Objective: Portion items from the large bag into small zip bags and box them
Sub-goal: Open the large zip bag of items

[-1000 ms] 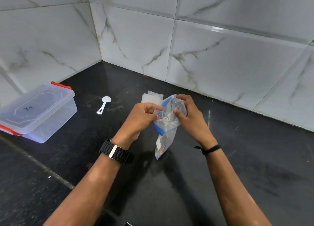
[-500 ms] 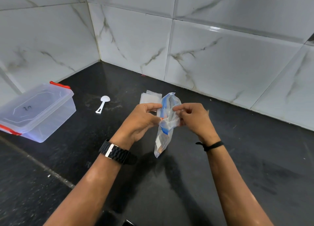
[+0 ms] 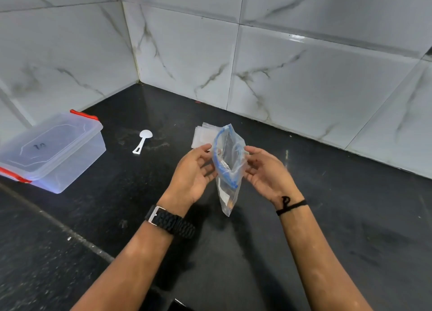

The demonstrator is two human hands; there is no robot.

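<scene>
The large clear bag [image 3: 228, 189] with a blue zip rim stands upright over the black counter, mouth spread wide, with a few small items low inside. My left hand [image 3: 194, 172] touches its left side, palm turned toward the bag and fingers relaxed. On the other side my right hand [image 3: 266, 172] mirrors it, fingertips against the rim. A flat stack of small clear zip bags [image 3: 202, 137] lies just behind the large bag. At the left stands a clear plastic box [image 3: 53, 149] with red clips, its lid on.
A white plastic scoop [image 3: 143, 141] lies on the black counter [image 3: 327, 217] between the box and the small bags. Marble-tiled walls [image 3: 304, 77] close off the back and left, meeting in a corner. A dark object shows at the bottom edge.
Both hands have let go of their pinch on the bag's top and spread apart. The bag's mouth, bunched before, now gapes wide.
</scene>
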